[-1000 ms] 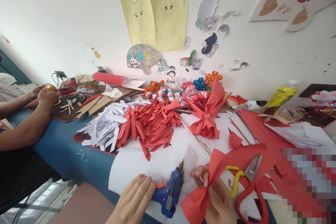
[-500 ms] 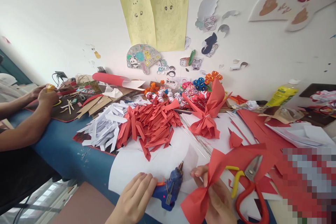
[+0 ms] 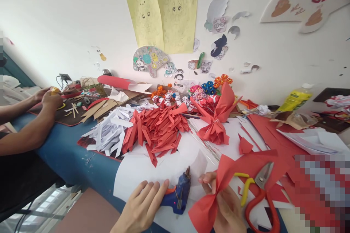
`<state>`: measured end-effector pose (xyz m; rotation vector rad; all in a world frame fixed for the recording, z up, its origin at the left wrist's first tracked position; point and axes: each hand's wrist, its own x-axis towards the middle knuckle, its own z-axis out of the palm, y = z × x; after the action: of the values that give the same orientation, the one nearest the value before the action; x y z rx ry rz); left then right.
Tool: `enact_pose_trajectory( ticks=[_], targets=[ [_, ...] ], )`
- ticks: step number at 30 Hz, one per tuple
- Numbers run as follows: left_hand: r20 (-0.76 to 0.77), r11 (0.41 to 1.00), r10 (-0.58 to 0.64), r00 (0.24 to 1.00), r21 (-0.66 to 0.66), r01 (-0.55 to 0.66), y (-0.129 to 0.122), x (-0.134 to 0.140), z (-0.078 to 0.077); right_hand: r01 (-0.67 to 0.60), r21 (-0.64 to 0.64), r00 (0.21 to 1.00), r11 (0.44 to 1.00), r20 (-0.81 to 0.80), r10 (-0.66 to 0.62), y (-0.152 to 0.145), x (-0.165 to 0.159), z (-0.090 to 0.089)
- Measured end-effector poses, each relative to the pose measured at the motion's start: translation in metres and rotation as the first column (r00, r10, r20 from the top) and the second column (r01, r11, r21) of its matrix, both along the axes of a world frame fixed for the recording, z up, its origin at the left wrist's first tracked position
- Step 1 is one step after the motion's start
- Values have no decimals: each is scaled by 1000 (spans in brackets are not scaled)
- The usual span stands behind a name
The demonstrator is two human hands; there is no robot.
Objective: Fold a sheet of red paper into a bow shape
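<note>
A blue hot glue gun lies over white paper, its metal tip pointing up and a small red light glowing on its body. My left hand is closed around its handle end, with fingertips at the orange trigger. In my right hand is a red paper bow, pinched at its gathered middle. Part of the right-hand fingers is hidden behind the paper. Close to the right hand lie red-handled scissors and a yellow-handled tool. Behind, a finished-looking red paper bow shape rests on thin wires.
Piles of folded red paper strips and white paper strips cover the table's middle. Colourful beaded flowers stand by the wall. A yellow bottle is at the right. Another person's hands hold something yellow at the far left.
My left hand has shifted slightly right and its fingers have spread a little along the glue gun's handle; the gun has tilted slightly. The right hand and bow stay nearly still.
</note>
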<state>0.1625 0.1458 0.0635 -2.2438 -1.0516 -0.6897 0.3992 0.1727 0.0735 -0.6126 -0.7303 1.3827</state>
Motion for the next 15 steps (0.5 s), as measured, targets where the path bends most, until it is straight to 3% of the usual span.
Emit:
enact_pose_trajectory(
  ticks=[8, 15],
  targets=[
    [87, 992, -27, 996, -119, 38, 4, 3, -1, -36, 139, 998, 990, 52, 29, 8, 8, -17],
    [168, 969, -68, 983, -225, 106, 11, 10, 11, -11, 122, 1000, 992, 1, 11, 8, 8, -21]
  ],
)
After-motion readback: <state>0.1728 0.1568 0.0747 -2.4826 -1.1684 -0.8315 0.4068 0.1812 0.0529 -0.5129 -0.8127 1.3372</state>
